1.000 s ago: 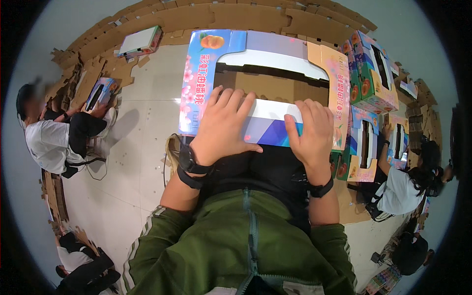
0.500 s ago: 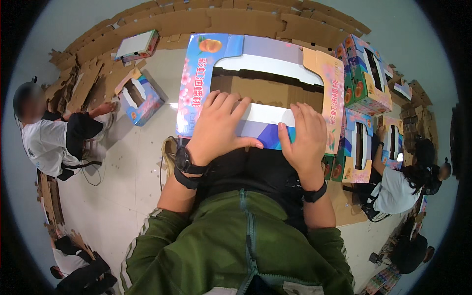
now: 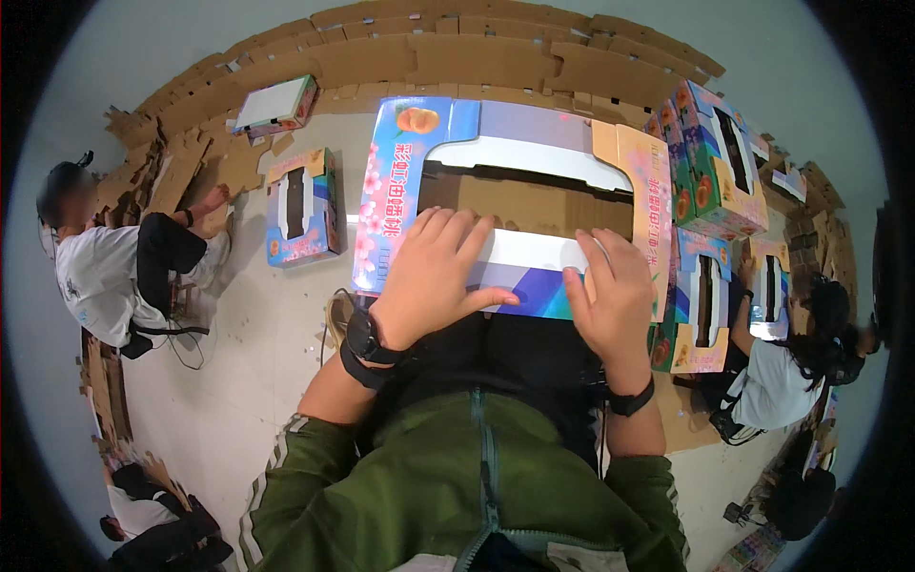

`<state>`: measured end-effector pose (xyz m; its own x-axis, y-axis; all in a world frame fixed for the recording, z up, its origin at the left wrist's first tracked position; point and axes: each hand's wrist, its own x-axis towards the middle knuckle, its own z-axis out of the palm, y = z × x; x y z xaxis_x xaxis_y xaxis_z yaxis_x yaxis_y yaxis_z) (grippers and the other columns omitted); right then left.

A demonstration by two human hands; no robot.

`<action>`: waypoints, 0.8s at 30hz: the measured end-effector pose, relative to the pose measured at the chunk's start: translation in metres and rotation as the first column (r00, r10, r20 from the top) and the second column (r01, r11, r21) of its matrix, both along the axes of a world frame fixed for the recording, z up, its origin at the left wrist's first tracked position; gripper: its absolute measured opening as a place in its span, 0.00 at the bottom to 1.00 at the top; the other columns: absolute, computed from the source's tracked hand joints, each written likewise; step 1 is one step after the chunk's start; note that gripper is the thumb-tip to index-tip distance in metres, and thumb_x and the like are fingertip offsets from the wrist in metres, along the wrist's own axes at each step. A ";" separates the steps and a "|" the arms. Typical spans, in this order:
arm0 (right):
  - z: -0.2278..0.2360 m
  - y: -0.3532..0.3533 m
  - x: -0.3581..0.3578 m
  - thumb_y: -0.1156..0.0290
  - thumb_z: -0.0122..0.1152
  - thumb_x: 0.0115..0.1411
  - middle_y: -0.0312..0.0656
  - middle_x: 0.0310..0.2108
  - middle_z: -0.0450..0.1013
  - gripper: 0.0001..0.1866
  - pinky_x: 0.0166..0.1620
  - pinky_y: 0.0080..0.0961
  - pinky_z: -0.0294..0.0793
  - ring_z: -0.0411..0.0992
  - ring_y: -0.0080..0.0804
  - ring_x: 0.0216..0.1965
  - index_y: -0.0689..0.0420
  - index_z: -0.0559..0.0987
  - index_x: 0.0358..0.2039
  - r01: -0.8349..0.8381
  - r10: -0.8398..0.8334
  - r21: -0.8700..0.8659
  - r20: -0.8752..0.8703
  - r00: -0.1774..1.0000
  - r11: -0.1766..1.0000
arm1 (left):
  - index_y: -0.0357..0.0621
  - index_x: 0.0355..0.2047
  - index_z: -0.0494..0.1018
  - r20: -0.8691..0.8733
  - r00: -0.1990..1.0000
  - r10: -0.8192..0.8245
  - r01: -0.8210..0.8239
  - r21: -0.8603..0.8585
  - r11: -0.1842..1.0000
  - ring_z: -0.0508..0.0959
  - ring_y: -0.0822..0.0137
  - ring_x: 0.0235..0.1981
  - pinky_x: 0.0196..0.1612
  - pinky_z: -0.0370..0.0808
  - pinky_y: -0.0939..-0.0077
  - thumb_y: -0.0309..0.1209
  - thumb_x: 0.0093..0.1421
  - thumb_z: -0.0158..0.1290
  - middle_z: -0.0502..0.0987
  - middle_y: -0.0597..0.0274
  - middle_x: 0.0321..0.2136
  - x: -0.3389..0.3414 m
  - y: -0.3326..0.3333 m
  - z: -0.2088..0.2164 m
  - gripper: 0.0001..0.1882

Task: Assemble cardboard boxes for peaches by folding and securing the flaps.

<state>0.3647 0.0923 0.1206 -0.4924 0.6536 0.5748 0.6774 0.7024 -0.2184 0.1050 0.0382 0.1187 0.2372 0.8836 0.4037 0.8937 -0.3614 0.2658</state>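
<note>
A printed cardboard fruit box (image 3: 519, 122) in blue, purple and peach lies across my lap, with a long cut-out window in its upper face. Through the window bare brown cardboard shows inside. My left hand (image 3: 438, 272) grips the near left part, fingertips over the white strip along the window's edge and thumb stretched along the blue-purple panel. On the near right part my right hand (image 3: 615, 291) grips the same strip, its fingers over the edge and its thumb on the white strip. The box's underside is hidden.
Similar boxes (image 3: 720, 162) are stacked close by on the right. On the floor to the left stand a box with a window (image 3: 303, 205) and a white-topped box (image 3: 276, 105). Flattened cardboard (image 3: 457, 62) lines the far wall. Seated people (image 3: 114, 276) are at both sides.
The box and my hands appear slightly lower in view, with my grip much the same. At left, the other person's windowed box has turned upright, and that person's hand has drawn away from it.
</note>
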 end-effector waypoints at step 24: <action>0.048 0.175 -0.031 0.43 0.78 0.45 0.62 0.58 0.72 0.57 0.63 0.47 0.70 0.71 0.60 0.60 0.60 0.66 0.70 -0.272 0.319 -0.167 0.445 0.837 0.948 | 0.34 0.63 0.66 -0.045 0.995 -0.085 0.080 -0.104 0.991 0.73 0.47 0.54 0.65 0.63 0.49 0.50 0.36 0.77 0.73 0.46 0.53 0.036 0.003 0.012 0.57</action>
<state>0.3339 0.2671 0.1685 -0.8631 0.4729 0.1773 0.4793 0.8776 -0.0075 0.1409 0.0409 0.1309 0.3287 0.8960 0.2986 0.8748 -0.4080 0.2613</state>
